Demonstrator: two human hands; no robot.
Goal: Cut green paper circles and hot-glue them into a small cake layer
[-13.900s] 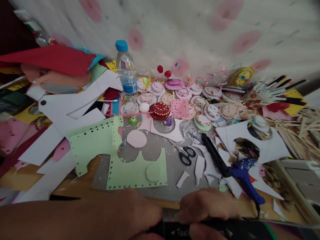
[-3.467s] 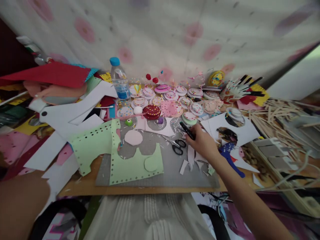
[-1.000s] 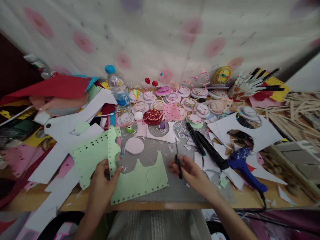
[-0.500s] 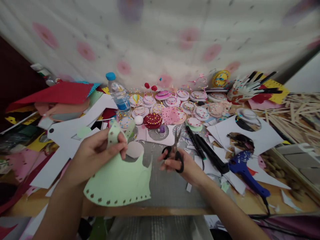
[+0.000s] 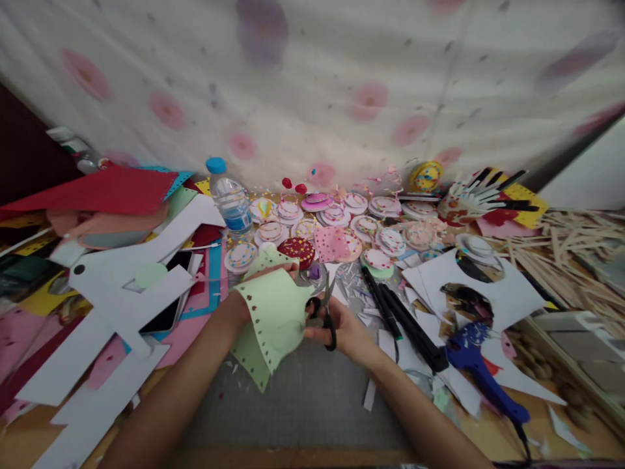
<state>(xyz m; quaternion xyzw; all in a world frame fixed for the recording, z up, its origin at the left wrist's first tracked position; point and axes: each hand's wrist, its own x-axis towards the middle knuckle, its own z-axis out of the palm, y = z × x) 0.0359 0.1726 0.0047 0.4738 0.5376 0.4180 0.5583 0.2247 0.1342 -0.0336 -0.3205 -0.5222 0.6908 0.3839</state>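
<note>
Scissors (image 5: 327, 309) stood parted beside a green sheet (image 5: 278, 309).
The right hand (image 5: 350, 333) curled round their handles; the left hand (image 5: 283, 268), mostly hidden, seemed closed on the sheet.

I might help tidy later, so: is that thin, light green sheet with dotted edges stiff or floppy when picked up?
The light green sheet is probably floppy: it curves around the left hand. It may partly spring back, since its bend looks rounded, not creased. It's likely light too, given its thin edges.
</note>
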